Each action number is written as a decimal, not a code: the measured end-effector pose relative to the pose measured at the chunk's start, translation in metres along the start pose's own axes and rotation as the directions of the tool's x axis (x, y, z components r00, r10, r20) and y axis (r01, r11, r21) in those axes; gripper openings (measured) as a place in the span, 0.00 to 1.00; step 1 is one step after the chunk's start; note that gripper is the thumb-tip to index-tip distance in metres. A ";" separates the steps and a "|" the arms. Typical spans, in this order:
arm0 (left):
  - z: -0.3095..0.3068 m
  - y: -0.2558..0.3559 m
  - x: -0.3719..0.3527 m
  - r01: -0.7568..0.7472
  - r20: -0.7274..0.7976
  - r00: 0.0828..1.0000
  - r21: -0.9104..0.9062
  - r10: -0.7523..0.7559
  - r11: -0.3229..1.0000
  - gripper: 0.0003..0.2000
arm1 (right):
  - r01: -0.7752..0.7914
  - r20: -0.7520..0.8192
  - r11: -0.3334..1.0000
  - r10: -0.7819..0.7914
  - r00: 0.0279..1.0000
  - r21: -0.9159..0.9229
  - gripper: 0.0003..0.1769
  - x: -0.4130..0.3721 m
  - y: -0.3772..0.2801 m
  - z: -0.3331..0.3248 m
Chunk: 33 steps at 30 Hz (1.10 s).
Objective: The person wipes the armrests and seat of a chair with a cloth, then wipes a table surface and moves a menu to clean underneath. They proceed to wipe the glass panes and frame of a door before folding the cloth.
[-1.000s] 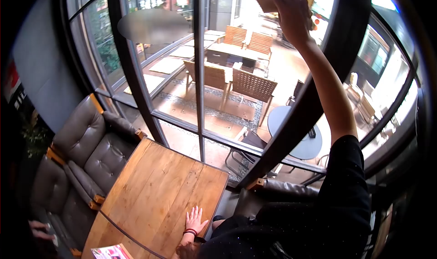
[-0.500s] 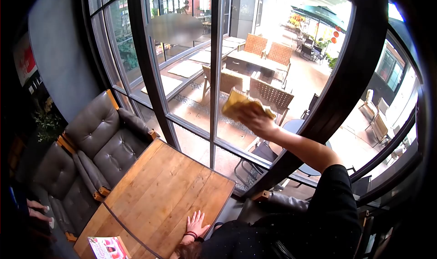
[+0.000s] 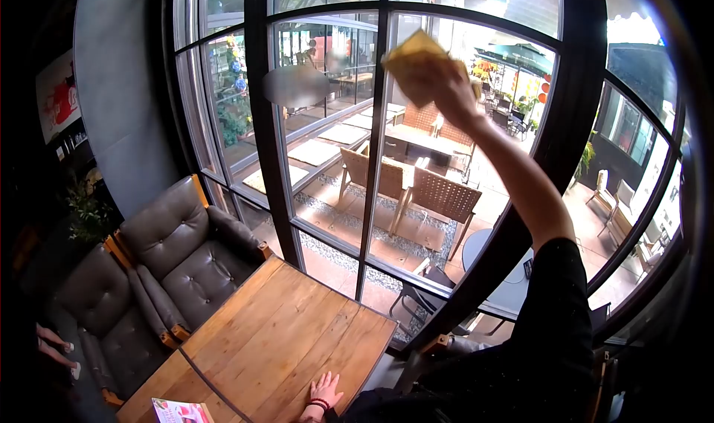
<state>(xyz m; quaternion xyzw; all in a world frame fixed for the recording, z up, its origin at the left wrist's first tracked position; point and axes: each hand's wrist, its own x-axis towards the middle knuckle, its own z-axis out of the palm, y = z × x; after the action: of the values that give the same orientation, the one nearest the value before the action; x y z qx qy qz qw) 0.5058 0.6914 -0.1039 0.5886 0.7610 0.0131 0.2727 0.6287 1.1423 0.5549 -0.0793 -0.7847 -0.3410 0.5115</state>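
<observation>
My right hand [image 3: 446,88] is raised with the arm stretched out, pressing a yellow cloth [image 3: 418,60] against the upper part of a large window pane [image 3: 476,192]. The cloth lies spread beyond the fingertips, close to the dark vertical window bar [image 3: 378,126]. Down at the bottom, my left hand [image 3: 325,390] rests flat on the wooden table [image 3: 275,326], fingers spread, near its right edge. A dark red bracelet [image 3: 318,404] circles that wrist.
Two dark padded armchairs [image 3: 167,237] stand left of the table. A printed leaflet [image 3: 181,411] lies at the table's lower left. Through the glass are woven chairs [image 3: 444,192] and a round table [image 3: 500,256]. At the far left, a person's legs [image 3: 58,349] show.
My right hand has moved the cloth upward and slightly right on the glass. The view has tilted up. My left hand stays on the table.
</observation>
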 end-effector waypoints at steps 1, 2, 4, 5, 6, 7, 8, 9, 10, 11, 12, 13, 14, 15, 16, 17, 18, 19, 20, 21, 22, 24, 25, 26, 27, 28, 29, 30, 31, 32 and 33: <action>0.001 -0.003 -0.010 0.026 0.010 1.000 -0.003 -0.025 1.000 0.37 | -0.107 0.045 0.994 0.106 0.993 0.008 0.19 0.017 0.013 0.001; -0.001 -0.007 -0.021 0.036 0.052 0.998 0.020 -0.037 0.999 0.39 | -0.001 0.013 0.995 0.002 1.000 -0.101 0.21 0.028 0.030 0.006; -0.003 -0.011 -0.035 0.054 0.060 0.997 0.053 -0.057 0.997 0.39 | -0.160 0.115 0.984 0.168 0.979 -0.075 0.23 0.066 0.015 -0.014; -0.002 -0.012 -0.039 0.062 0.065 0.996 0.067 -0.066 0.996 0.40 | -0.120 0.104 0.978 0.139 0.985 -0.171 0.23 0.067 0.023 -0.004; 0.000 -0.013 -0.038 0.052 0.066 0.996 0.075 -0.057 0.996 0.41 | -0.081 0.094 0.961 0.110 0.989 -0.266 0.23 0.068 0.032 0.006; 0.004 -0.015 -0.038 0.050 0.052 0.997 0.062 -0.053 0.997 0.41 | 0.036 -0.038 0.932 -0.054 0.998 -0.361 0.22 0.065 0.029 0.011; 0.007 -0.016 -0.036 0.048 0.038 0.998 0.048 -0.050 0.998 0.42 | -0.036 -0.124 0.943 -0.006 0.992 -0.332 0.21 0.058 0.026 0.017; 0.012 -0.016 -0.035 0.047 0.023 0.999 0.032 -0.048 0.998 0.43 | -0.011 -0.122 0.954 -0.026 0.992 -0.299 0.20 0.052 0.023 0.023; 0.008 -0.013 -0.037 0.059 0.021 0.998 0.047 -0.060 0.997 0.41 | 0.013 -0.121 0.964 -0.047 0.992 -0.265 0.19 0.046 0.020 0.027; 0.006 -0.010 -0.038 0.068 0.021 0.997 0.044 -0.069 0.997 0.42 | 0.033 -0.128 0.973 -0.064 0.990 -0.230 0.18 0.040 0.015 0.031; 0.014 -0.014 -0.033 0.086 0.022 0.996 0.013 -0.086 0.996 0.42 | 0.072 -0.172 0.995 -0.083 0.982 -0.071 0.17 0.034 0.008 0.035; 0.017 -0.014 -0.031 0.102 0.023 0.995 -0.018 -0.102 0.995 0.42 | -0.010 -0.179 0.993 -0.010 0.984 -0.114 0.17 0.020 -0.006 0.042; 0.016 -0.015 -0.026 0.127 0.022 0.992 -0.088 -0.126 0.988 0.42 | -0.020 -0.207 1.000 0.017 0.978 -0.012 0.17 0.002 -0.023 0.042; 0.015 -0.016 -0.024 0.150 0.029 0.989 -0.158 -0.148 0.976 0.42 | -0.026 -0.158 0.993 0.008 0.987 -0.111 0.18 -0.025 -0.027 0.063; 0.016 -0.016 -0.025 0.173 0.036 0.985 -0.230 -0.169 0.958 0.42 | -0.101 -0.017 0.984 0.099 0.995 -0.148 0.20 -0.051 -0.046 0.067; 0.016 -0.015 -0.027 0.177 0.038 0.984 -0.243 -0.173 0.954 0.42 | -0.142 0.067 0.979 0.153 0.986 -0.144 0.25 -0.083 -0.063 0.079; 0.015 -0.015 -0.029 0.182 0.031 0.983 -0.261 -0.180 0.948 0.42 | -0.234 0.156 0.969 0.244 0.957 -0.079 0.32 -0.117 -0.087 0.084; 0.015 -0.014 -0.028 0.190 0.022 0.981 -0.281 -0.192 0.941 0.42 | -0.214 0.281 0.961 0.256 0.925 -0.173 0.34 -0.150 -0.105 0.089; 0.016 -0.014 -0.027 0.180 0.003 0.981 -0.357 -0.191 0.917 0.44 | -0.285 0.400 0.954 0.299 0.867 -0.096 0.31 -0.179 -0.123 0.090; 0.019 -0.009 -0.026 0.197 -0.076 0.971 -0.290 -0.228 0.936 0.42 | -0.360 0.519 0.933 0.320 0.793 -0.024 0.29 -0.207 -0.138 0.091; 0.021 -0.001 -0.030 0.222 -0.153 0.954 -0.222 -0.259 0.949 0.40 | -0.301 0.541 0.953 0.264 0.799 -0.020 0.28 -0.238 -0.150 0.096; 0.017 0.011 -0.038 0.271 -0.203 0.932 -0.160 -0.300 0.949 0.38 | -0.322 0.641 0.944 0.206 0.740 0.069 0.27 -0.284 -0.166 0.101; 0.013 0.017 -0.037 0.287 -0.182 0.931 -0.173 -0.317 0.942 0.38 | -0.400 0.713 0.905 0.187 0.676 0.142 0.25 -0.286 -0.168 0.097; 0.012 0.023 -0.034 0.300 -0.161 0.930 -0.186 -0.330 0.936 0.39 | -0.319 0.696 0.939 0.144 0.704 0.128 0.26 -0.286 -0.168 0.093; 0.018 0.023 -0.030 0.302 -0.205 0.922 -0.147 -0.327 0.942 0.39 | -0.315 0.695 0.937 0.126 0.708 0.151 0.27 -0.282 -0.165 0.091; 0.023 0.023 -0.030 0.303 -0.247 0.915 -0.103 -0.320 0.947 0.39 | -0.330 0.706 0.930 0.122 0.697 0.165 0.27 -0.276 -0.164 0.090; 0.026 0.022 -0.030 0.304 -0.287 0.907 -0.056 -0.307 0.951 0.40 | -0.347 0.717 0.921 0.123 0.686 0.175 0.27 -0.271 -0.162 0.089; 0.030 0.020 -0.030 0.308 -0.279 0.908 -0.062 -0.313 0.949 0.41 | -0.356 0.706 0.912 0.113 0.699 0.206 0.27 -0.265 -0.160 0.087; 0.025 0.022 -0.032 0.309 -0.262 0.913 -0.056 -0.313 0.949 0.40 | -0.363 0.693 0.902 0.106 0.714 0.236 0.27 -0.260 -0.156 0.087; 0.019 0.025 -0.033 0.311 -0.247 0.917 -0.048 -0.313 0.949 0.40 | -0.289 0.671 0.935 0.080 0.738 0.206 0.26 -0.255 -0.149 0.089; 0.006 0.031 -0.036 0.311 -0.230 0.922 -0.041 -0.312 0.950 0.40 | -0.349 0.679 0.913 0.121 0.724 0.210 0.27 -0.232 -0.147 0.084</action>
<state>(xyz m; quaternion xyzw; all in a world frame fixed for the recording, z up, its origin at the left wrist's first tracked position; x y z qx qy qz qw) 0.5420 0.6664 -0.0840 0.4541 0.8715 0.0399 0.1808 0.6043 1.1351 0.2687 -0.2083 -0.9410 -0.0896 0.2512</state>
